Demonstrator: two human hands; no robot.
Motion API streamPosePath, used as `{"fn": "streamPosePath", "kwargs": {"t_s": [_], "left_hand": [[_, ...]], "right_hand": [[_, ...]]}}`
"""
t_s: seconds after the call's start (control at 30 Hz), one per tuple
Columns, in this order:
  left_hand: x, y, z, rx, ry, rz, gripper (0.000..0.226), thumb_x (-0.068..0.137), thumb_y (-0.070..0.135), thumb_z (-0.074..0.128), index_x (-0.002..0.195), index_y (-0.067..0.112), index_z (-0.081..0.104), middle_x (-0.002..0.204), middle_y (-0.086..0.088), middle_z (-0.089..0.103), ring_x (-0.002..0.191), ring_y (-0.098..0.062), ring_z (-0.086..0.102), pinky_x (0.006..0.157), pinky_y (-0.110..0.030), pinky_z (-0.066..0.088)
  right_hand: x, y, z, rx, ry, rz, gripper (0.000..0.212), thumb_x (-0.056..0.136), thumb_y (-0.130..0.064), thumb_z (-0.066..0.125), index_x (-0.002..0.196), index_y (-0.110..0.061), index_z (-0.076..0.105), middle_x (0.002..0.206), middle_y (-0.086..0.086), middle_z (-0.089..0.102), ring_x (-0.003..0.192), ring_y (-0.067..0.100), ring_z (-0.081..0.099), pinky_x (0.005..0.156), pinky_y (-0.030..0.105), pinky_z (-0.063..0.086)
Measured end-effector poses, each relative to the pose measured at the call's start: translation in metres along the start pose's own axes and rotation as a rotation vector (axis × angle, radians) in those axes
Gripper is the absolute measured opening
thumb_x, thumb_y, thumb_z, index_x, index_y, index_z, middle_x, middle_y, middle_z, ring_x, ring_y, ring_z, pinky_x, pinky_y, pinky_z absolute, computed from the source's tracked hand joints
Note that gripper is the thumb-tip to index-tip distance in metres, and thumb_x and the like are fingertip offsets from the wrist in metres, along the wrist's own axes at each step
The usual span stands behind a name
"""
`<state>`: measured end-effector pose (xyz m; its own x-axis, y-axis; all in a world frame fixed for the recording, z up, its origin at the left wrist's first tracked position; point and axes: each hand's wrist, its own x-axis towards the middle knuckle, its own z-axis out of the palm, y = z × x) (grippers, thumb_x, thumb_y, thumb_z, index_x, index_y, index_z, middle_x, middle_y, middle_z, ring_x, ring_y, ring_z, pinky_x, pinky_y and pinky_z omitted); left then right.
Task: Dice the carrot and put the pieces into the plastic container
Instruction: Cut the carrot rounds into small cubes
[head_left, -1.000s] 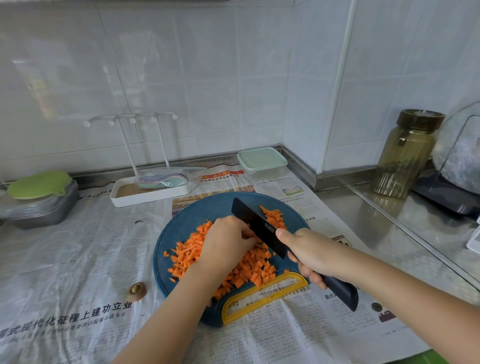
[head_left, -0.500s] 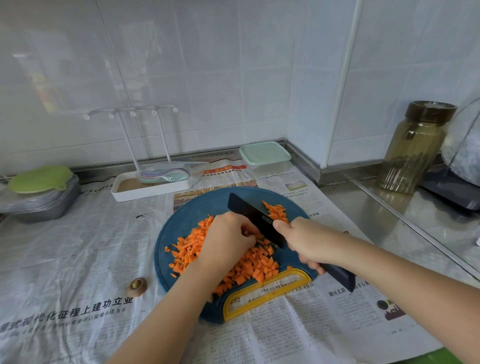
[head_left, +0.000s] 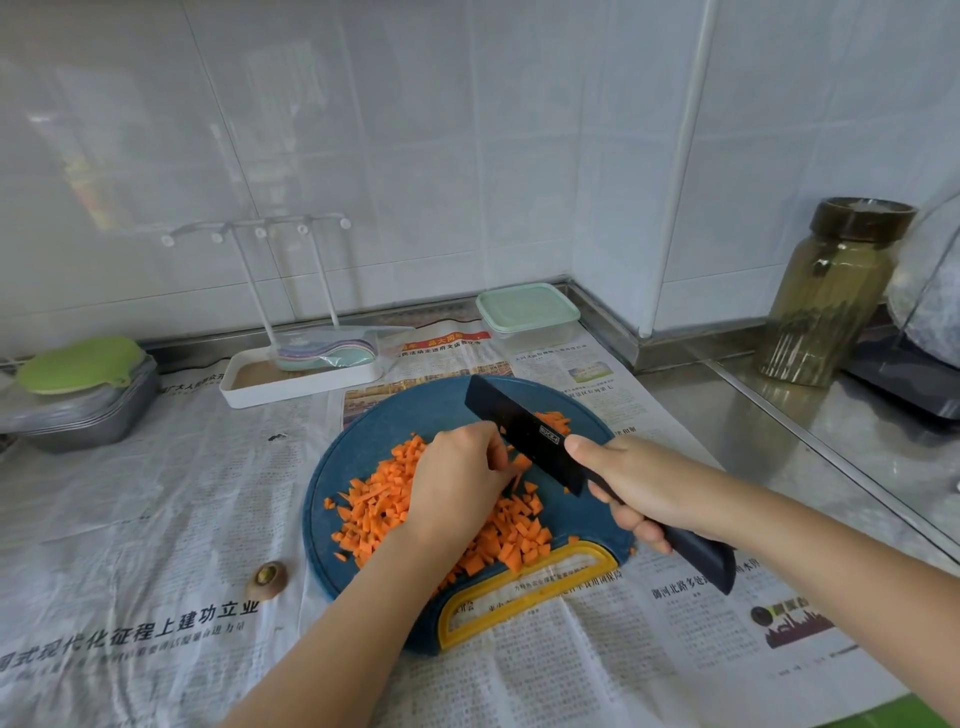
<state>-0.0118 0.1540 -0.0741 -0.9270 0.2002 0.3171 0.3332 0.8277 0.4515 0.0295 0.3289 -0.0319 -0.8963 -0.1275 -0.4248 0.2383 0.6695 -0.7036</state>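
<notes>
Black knife (head_left: 519, 431) clenched in right grip (head_left: 649, 488) | carrot (head_left: 521, 464) pinched under left grip (head_left: 457, 478) | dice (head_left: 384, 504) heaped on blue board (head_left: 415, 410) | container (head_left: 527, 312) lidded behind

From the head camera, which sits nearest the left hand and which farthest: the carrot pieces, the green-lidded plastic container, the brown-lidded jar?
1. The carrot pieces, on the board around the left hand.
2. The plastic container, behind, by the wall.
3. The jar, far right.

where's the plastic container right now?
Head view, back centre-right: the plastic container, lid on, sits at the foot of the tiled wall, just beyond the blue cutting board and right of the white rack tray.
</notes>
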Motion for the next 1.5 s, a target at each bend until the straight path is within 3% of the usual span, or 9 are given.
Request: {"fn": "streamPosePath", "kwargs": {"t_s": [0.2,0.37,0.6,0.7,0.8,0.97,1.2,1.33,1.5], "left_hand": [[0.0,0.0,-0.001,0.014,-0.006,0.013,0.043,0.084,0.021,0.069,0.057,0.027,0.036,0.06,0.012,0.042,0.055,-0.004,0.041,0.051,-0.011,0.031],[0.001,-0.001,-0.001,0.014,-0.005,0.023,0.044,0.083,0.017,0.069,0.055,0.027,0.037,0.058,0.013,0.043,0.053,-0.003,0.042,0.05,-0.009,0.034],[0.007,-0.006,-0.012,-0.068,-0.16,-0.016,0.031,0.08,0.013,0.071,0.062,0.028,0.052,0.07,0.016,0.053,0.068,-0.001,0.05,0.057,-0.008,0.04],[0.008,-0.014,-0.024,-0.175,-0.255,-0.033,0.016,0.078,0.018,0.075,0.075,0.027,0.062,0.084,0.014,0.063,0.081,-0.001,0.059,0.075,-0.017,0.049],[0.008,-0.025,-0.032,-0.273,-0.236,-0.071,0.01,0.082,0.019,0.071,0.084,0.028,0.066,0.085,0.014,0.068,0.08,0.001,0.063,0.077,-0.018,0.051],[0.012,-0.034,-0.038,-0.346,0.016,-0.174,0.016,0.095,0.014,0.053,0.093,0.025,0.064,0.083,0.011,0.071,0.067,0.002,0.063,0.055,-0.013,0.046],[0.01,-0.032,-0.025,-0.219,0.028,-0.03,0.012,0.086,0.014,0.066,0.094,0.023,0.068,0.085,0.008,0.068,0.08,-0.001,0.062,0.075,-0.016,0.051],[0.008,-0.02,-0.023,-0.306,0.022,0.021,0.009,0.081,0.024,0.073,0.084,0.028,0.065,0.077,0.013,0.066,0.075,0.004,0.06,0.068,-0.01,0.046],[0.006,0.001,-0.012,-0.219,0.026,0.343,0.018,0.079,0.019,0.075,0.095,0.022,0.066,0.089,0.018,0.058,0.088,0.006,0.054,0.073,-0.009,0.043]], "right_hand": [[0.001,-0.003,0.006,-0.087,0.025,0.016,0.056,0.101,-0.054,0.023,0.067,-0.012,0.039,0.033,-0.003,0.036,0.028,0.014,0.036,0.042,0.025,0.038],[0.001,-0.007,0.018,-0.239,0.125,0.024,0.053,0.102,-0.051,0.018,0.071,-0.013,0.04,0.051,0.005,0.045,0.03,0.015,0.042,0.042,0.025,0.042],[0.008,-0.023,0.023,-0.318,0.136,0.128,0.065,0.102,-0.051,0.014,0.133,-0.001,0.039,0.06,0.012,0.053,0.038,0.019,0.048,0.043,0.024,0.044],[0.016,-0.018,0.02,-0.257,0.12,0.139,0.057,0.101,-0.052,0.017,0.108,-0.005,0.049,0.053,0.009,0.047,0.035,0.019,0.044,0.042,0.025,0.044],[0.015,-0.01,0.018,-0.138,0.11,0.15,0.05,0.101,-0.053,0.02,0.07,-0.016,0.031,0.045,0.005,0.039,0.03,0.018,0.038,0.04,0.024,0.04],[0.009,-0.003,0.006,-0.048,0.043,0.149,0.055,0.1,-0.055,0.025,0.072,-0.01,0.04,0.032,0.002,0.038,0.026,0.015,0.034,0.039,0.023,0.036],[-0.001,0.01,-0.001,0.162,0.004,0.082,0.054,0.099,-0.056,0.032,0.068,-0.013,0.041,0.044,0.003,0.04,0.032,0.014,0.034,0.036,0.02,0.032],[-0.009,0.002,-0.003,0.277,-0.003,0.055,0.052,0.098,-0.056,0.034,0.073,-0.012,0.042,0.045,0.002,0.039,0.034,0.015,0.033,0.037,0.021,0.032],[-0.015,-0.007,-0.006,0.413,-0.029,0.07,0.051,0.098,-0.057,0.035,0.074,-0.012,0.043,0.047,0.001,0.038,0.035,0.014,0.032,0.038,0.019,0.032]]}}
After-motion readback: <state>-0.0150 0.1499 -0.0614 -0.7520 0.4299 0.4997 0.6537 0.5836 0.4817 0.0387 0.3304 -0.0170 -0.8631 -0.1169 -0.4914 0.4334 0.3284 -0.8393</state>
